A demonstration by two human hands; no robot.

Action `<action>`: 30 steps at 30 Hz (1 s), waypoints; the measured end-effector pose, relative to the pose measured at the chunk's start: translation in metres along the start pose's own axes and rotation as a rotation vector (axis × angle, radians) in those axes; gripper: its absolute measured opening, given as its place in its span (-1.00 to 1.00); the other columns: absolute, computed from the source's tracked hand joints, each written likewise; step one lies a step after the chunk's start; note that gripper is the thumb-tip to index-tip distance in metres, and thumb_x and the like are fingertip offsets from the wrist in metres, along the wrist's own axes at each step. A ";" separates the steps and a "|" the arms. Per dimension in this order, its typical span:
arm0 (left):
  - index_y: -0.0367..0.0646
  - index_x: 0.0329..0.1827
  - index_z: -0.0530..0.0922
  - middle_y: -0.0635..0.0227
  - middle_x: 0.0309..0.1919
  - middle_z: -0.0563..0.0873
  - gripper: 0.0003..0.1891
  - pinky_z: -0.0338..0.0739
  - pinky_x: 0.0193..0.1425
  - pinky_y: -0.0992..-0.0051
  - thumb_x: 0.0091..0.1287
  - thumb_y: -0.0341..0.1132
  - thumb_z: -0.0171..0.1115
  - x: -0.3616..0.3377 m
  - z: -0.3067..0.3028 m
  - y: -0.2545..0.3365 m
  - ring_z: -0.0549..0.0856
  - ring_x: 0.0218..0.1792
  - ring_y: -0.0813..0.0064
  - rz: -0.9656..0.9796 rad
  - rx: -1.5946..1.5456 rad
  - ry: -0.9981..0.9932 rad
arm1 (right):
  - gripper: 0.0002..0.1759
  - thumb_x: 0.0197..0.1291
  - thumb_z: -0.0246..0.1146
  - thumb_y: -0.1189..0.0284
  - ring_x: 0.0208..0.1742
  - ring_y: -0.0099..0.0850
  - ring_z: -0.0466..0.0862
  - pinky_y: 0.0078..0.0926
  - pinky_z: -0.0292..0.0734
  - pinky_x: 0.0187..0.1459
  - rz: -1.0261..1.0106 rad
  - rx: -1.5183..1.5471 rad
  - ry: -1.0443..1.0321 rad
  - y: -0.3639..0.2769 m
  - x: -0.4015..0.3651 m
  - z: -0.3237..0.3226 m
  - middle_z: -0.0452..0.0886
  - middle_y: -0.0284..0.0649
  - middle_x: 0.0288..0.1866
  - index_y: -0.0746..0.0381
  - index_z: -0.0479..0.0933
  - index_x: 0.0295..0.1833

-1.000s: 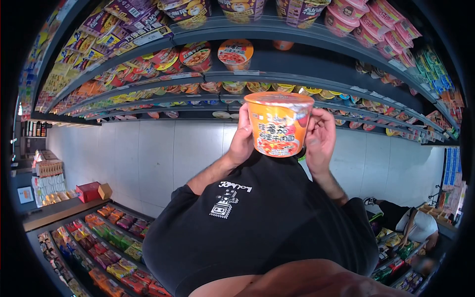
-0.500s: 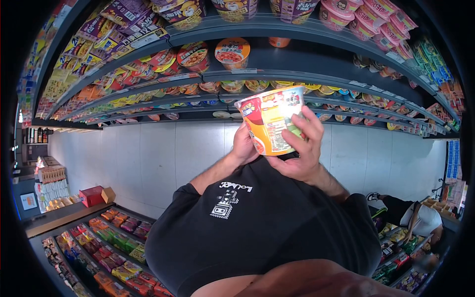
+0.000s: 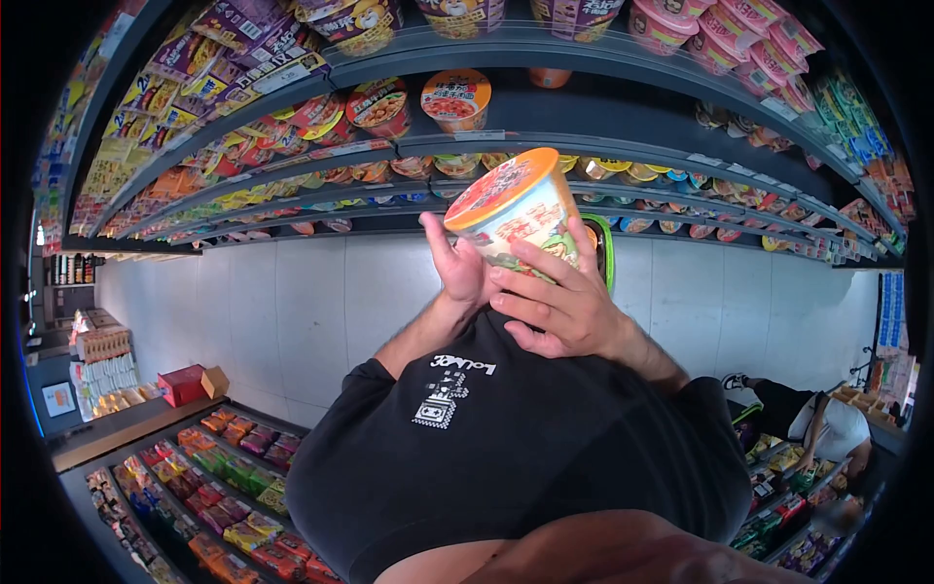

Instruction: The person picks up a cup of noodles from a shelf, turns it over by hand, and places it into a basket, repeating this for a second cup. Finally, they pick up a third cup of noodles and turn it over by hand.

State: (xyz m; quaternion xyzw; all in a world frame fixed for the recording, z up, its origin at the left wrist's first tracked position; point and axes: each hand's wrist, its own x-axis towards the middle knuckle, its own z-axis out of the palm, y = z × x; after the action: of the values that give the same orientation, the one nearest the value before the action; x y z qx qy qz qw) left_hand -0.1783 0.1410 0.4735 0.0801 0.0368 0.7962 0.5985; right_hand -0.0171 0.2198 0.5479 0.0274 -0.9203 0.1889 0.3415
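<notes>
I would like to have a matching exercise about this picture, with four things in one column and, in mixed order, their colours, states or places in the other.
1. noodle cup
2. camera wearer's shirt
3. floor
4. pink tubs

A. pale grey
B. at the picture's upper right
C. tilted, with the right hand on it
D. black with white print

Pairs: 1-C, 2-D, 3-A, 4-B

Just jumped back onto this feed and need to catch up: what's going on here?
Someone is handling an orange-rimmed cup in front of stocked shelves. The right hand has its fingers against the cup's side; the left hand is close by, its fingers partly hidden. The cup is tilted, off the shelf. Another person is off to the right.
</notes>
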 end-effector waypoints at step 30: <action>-0.16 0.52 0.33 0.08 0.42 0.48 -0.14 0.39 0.49 0.06 0.45 0.41 -0.19 -0.015 -0.048 0.006 0.53 0.37 0.07 0.038 0.866 0.291 | -0.64 -0.06 0.46 0.50 0.47 0.04 0.39 0.08 0.40 0.38 0.048 0.226 0.295 0.015 -0.017 0.008 0.47 -0.15 0.24 0.10 0.61 -0.08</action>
State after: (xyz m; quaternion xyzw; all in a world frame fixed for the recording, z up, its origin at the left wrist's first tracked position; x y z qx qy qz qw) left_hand -0.1880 0.1271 0.4262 0.2107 0.4487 0.7212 0.4839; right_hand -0.0119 0.2291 0.5266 0.0157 -0.8336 0.3011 0.4628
